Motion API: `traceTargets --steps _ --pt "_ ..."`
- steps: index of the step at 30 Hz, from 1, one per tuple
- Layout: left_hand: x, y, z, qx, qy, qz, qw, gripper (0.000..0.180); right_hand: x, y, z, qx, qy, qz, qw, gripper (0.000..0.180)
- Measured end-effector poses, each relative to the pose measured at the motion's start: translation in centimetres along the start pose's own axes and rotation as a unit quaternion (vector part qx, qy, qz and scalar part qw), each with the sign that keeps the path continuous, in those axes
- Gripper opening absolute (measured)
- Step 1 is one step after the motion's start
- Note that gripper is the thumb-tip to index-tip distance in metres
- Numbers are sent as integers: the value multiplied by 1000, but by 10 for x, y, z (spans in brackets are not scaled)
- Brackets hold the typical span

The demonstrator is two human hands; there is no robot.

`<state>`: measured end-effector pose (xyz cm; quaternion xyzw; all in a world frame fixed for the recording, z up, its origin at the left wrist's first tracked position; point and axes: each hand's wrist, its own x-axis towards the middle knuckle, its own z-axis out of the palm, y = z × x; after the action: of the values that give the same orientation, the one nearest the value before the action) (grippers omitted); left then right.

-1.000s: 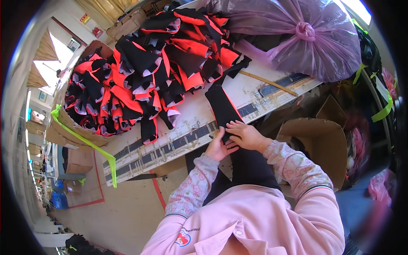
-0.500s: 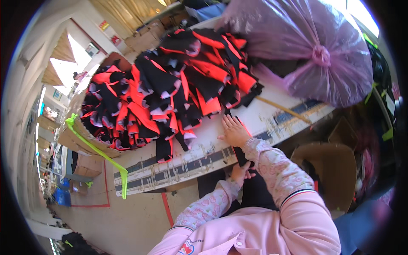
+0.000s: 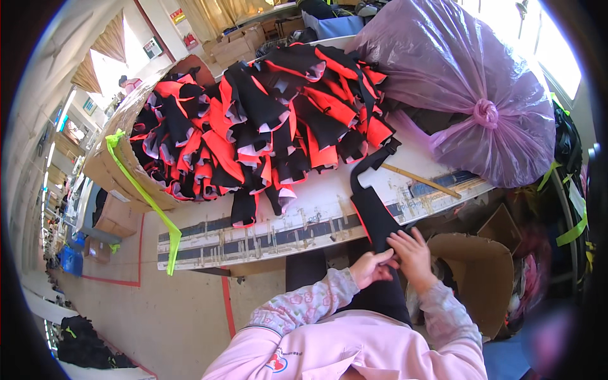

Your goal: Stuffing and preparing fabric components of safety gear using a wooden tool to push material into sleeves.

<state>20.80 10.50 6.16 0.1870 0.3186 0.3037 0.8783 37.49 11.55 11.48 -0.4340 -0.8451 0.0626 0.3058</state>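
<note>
A black fabric piece (image 3: 376, 214) with a bright red-orange edge lies across the front edge of the table, its lower end hanging toward my lap. From its upper end a narrow black strap (image 3: 360, 172) curves up to a dark buckle-like end beside the pile. My left hand (image 3: 372, 268) pinches the lower end, thumb uppermost and fingers curled. On the right corner of that end, my right hand (image 3: 413, 254) has its fingers bent over the cloth; its thumb is hidden. A large heap of similar black and red-orange pieces (image 3: 253, 133) covers the table's far left.
The worn white table (image 3: 304, 215) bears dark tape strips. A cardboard box (image 3: 104, 166) stands left of the heap, a neon yellow-green strip (image 3: 142, 196) hanging from it. A knotted purple plastic bag (image 3: 468, 120) and a wooden stick (image 3: 421, 180) lie right. Below is an open carton (image 3: 475, 266).
My right hand has come off the tabletop down to the fabric's lower end, beside my left. The black piece and its strap now show uncovered. The view has shifted slightly.
</note>
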Motion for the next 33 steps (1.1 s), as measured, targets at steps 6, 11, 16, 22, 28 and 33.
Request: traceTargets --steps 6,11,16,22,28,33 --pt "-2 137 -18 155 204 219 942 49 -93 78 -181 120 17 267 956 28" --pt "30 257 -66 165 337 262 889 60 -229 136 -259 -49 -120 550 825 11" --pt "56 275 -73 170 412 298 844 29 -260 152 -193 -38 -148 523 839 15" --pt "30 232 -76 186 312 397 843 20 -133 123 -83 46 -66 311 947 31" --pt "-21 145 -59 175 312 348 867 15 16 83 14 148 95 171 970 22" --pt "-34 80 -41 172 293 290 895 14 99 30 70 380 -7 173 909 46"
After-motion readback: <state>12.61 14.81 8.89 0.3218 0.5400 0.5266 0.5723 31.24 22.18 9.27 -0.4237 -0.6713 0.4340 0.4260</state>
